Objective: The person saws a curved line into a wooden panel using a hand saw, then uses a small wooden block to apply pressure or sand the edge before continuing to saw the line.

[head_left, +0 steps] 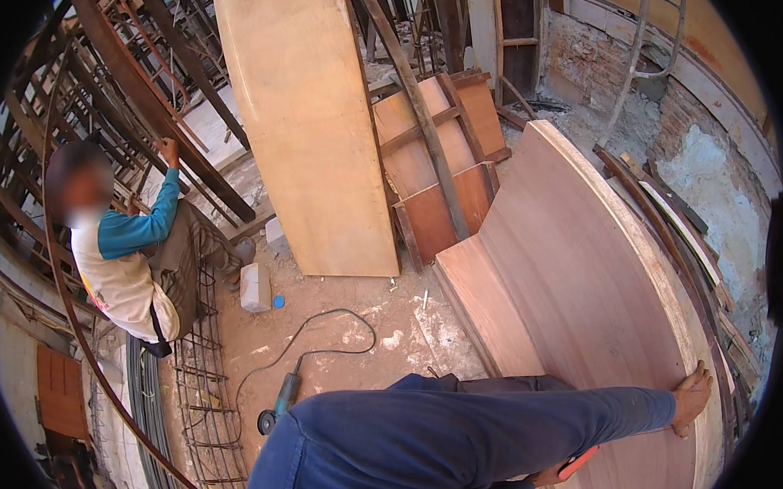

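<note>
My left arm in a dark blue sleeve reaches across to the right, and my left hand grips the pale edge of a large curved plywood panel. Beneath that arm, my right hand is closed on a red tool, mostly hidden by the sleeve, held close over the panel's lower part. On the dirt floor left of my arm lies a teal angle grinder with its black cord looping beside it.
A co-worker sits at left among timber framing, beside a rebar cage. A large plywood sheet leans at the back, near wooden formwork pieces and a white block. Stacked boards and a broken wall stand at right.
</note>
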Demonstrator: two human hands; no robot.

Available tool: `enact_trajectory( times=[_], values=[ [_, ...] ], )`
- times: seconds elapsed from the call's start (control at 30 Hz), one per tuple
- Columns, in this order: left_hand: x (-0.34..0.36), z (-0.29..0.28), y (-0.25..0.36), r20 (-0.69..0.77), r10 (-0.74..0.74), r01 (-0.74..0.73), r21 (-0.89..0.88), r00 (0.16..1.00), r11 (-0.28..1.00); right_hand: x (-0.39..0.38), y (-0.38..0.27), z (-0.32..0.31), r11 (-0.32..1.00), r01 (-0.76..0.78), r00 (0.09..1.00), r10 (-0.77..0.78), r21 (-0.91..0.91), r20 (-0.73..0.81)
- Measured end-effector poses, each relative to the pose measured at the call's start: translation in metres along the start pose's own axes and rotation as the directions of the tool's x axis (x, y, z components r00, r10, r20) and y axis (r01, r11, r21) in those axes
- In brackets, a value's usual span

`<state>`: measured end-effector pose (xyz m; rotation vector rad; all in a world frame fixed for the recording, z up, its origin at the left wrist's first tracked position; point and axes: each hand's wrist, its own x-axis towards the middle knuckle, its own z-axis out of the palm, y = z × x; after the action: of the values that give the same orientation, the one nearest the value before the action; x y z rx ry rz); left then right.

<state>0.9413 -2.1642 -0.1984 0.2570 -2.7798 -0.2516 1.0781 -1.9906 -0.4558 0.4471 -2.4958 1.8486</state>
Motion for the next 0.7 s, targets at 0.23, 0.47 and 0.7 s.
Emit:
enact_trajectory(
  times=[0.23,0.47,0.7],
  values=[
    [-0.001,-0.027,-0.013,0.063,-0.015,0.013,0.024,0.998,1.0,-0.016,-0.015,-0.003,0.993,0.008,0.999,-0.002,0.117,-0.043],
    [0.026,-0.015,-0.026,0.105,0.055,-0.066,0.106,0.993,0.992,-0.003,-0.017,0.002,0.991,-0.132,0.973,0.128,-0.005,-0.19],
    [0.065,-0.01,-0.04,0.304,0.024,-0.039,0.043,0.952,0.998,-0.086,-0.067,-0.059,0.954,-0.27,0.961,0.26,-0.127,-0.09]
  ],
)
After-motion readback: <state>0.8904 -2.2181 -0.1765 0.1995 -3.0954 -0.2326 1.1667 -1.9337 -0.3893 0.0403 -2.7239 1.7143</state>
